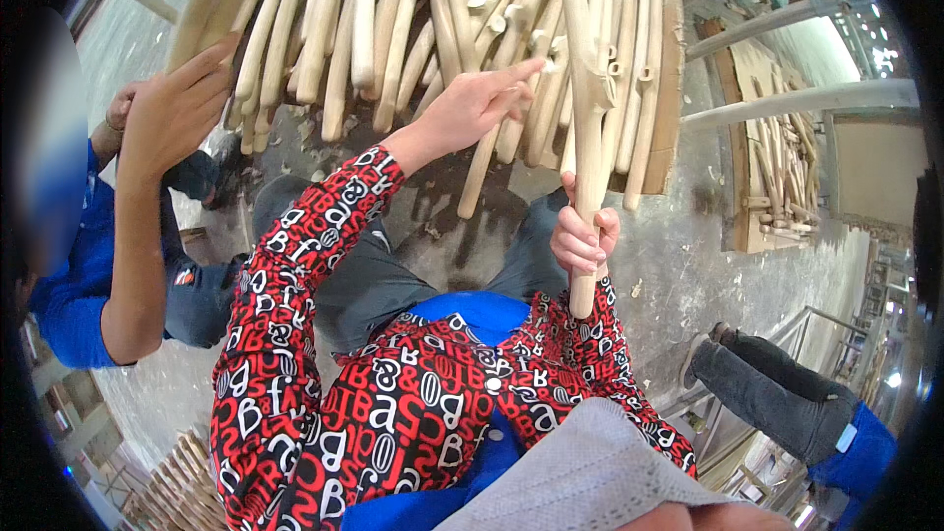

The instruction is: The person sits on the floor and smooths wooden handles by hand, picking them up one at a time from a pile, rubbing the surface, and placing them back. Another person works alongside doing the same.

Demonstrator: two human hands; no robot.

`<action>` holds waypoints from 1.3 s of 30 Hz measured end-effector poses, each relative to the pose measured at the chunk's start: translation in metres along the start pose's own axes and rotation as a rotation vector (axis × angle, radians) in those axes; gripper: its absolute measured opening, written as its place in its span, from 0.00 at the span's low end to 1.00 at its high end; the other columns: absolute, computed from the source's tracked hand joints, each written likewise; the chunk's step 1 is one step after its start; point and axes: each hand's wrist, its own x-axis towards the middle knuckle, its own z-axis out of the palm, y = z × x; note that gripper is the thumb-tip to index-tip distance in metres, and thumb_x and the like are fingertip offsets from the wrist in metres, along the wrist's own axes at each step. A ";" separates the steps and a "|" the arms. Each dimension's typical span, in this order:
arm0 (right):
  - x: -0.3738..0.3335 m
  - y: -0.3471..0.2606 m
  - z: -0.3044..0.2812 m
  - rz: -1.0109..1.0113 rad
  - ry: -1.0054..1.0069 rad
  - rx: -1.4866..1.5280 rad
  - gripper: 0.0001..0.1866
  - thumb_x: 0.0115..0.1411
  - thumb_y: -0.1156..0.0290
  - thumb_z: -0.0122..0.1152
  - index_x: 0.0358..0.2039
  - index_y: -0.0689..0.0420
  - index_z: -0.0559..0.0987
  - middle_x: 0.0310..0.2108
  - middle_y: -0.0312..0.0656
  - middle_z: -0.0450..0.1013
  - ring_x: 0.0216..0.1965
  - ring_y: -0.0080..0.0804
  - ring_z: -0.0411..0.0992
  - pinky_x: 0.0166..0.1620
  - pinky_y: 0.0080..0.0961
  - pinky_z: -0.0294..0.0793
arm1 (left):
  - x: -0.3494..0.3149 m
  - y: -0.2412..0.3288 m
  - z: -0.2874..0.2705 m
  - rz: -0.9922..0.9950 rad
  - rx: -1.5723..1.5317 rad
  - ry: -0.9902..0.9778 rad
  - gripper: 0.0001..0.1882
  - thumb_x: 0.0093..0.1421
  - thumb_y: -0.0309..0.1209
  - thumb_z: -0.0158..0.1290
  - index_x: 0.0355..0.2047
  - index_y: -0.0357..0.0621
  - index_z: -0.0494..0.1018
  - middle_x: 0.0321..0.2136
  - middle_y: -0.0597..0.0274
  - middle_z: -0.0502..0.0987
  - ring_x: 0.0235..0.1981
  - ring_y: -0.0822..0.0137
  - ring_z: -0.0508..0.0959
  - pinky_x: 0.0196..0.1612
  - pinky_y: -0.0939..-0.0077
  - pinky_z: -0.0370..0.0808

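Observation:
My right hand (583, 241) is closed around the lower end of a long, pale, shaped wooden bar (587, 98). The bar stands nearly upright in the picture, its upper end past the top edge, with a small knobby projection partway along. My left hand (482, 98) is raised to the left of the bar, apart from it, with the index finger stretched out and the other fingers partly bent; nothing shows in it. Behind both hands lies a large pile of similar wooden bars (393, 39), some with rounded ends and knobs, overlapping each other.
At left, a person in blue has a hand (187, 113) on a blurred wooden piece (218, 5). Cardboard (669, 88) lies under the pile's right side. Metal rails (796, 103) and another stack of bars (787, 157) stand right. Another person's legs (767, 388) are lower right.

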 end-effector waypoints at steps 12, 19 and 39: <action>0.013 0.030 0.001 0.083 0.340 -0.200 0.32 0.60 0.74 0.49 0.63 0.61 0.51 0.20 0.39 0.60 0.11 0.21 0.60 0.12 0.20 0.66 | 0.003 -0.003 -0.004 0.244 0.381 0.248 0.10 0.58 0.29 0.55 0.39 0.40 0.78 0.32 0.56 0.78 0.34 0.57 0.78 0.38 0.69 0.75; 0.019 0.032 0.002 0.103 0.391 -0.236 0.31 0.59 0.74 0.50 0.62 0.62 0.53 0.20 0.38 0.61 0.11 0.20 0.59 0.12 0.18 0.65 | -0.004 -0.021 -0.006 0.157 0.539 0.206 0.08 0.59 0.29 0.53 0.38 0.40 0.77 0.31 0.59 0.78 0.35 0.60 0.78 0.43 0.71 0.74; 0.053 0.043 -0.001 0.203 0.641 -0.762 0.29 0.54 0.76 0.52 0.57 0.58 0.59 0.18 0.36 0.62 0.10 0.22 0.60 0.12 0.21 0.64 | 0.127 0.041 0.008 0.941 0.888 -0.288 0.08 0.48 0.29 0.55 0.31 0.50 0.78 0.28 0.69 0.77 0.36 0.67 0.77 0.61 0.63 0.64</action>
